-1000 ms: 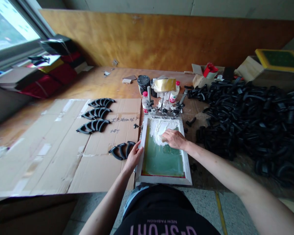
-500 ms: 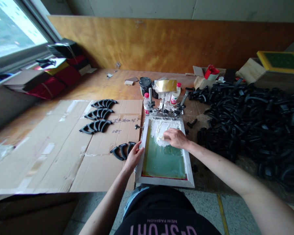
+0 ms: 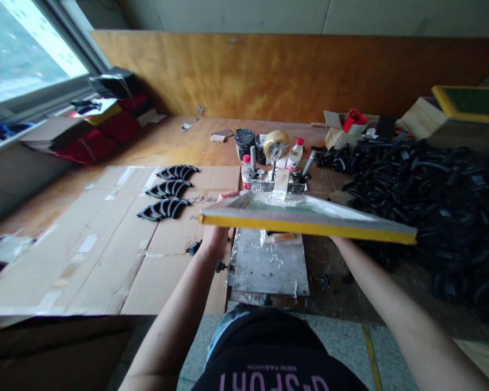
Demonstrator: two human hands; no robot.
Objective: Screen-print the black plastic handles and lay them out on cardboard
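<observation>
The screen printing frame point(image 3: 309, 223) is tilted up off its metal base plate point(image 3: 269, 271), its yellow-taped front edge facing me. My left hand point(image 3: 228, 196) grips the frame's left side, fingers over the rim. My right forearm passes under the right part of the frame, which hides that hand. A squeegee point(image 3: 281, 181) with a pale handle stands in white ink at the far end of the screen. On the plate below lies a small light-brown piece point(image 3: 281, 237), partly covered by the frame. Black curved handles point(image 3: 163, 209) lie in rows on the cardboard.
A large heap of black handles point(image 3: 432, 184) covers the right side. Behind the hinge clamps stand a tape roll point(image 3: 276, 144), a dark tub point(image 3: 244, 142) and two bottles with red caps, one being the right bottle point(image 3: 295, 155). Cardboard point(image 3: 93, 244) spreads left.
The screen frame has swung up from lying flat. My right hand has left the squeegee, which now stands at the far end, and has gone out of sight under the frame.
</observation>
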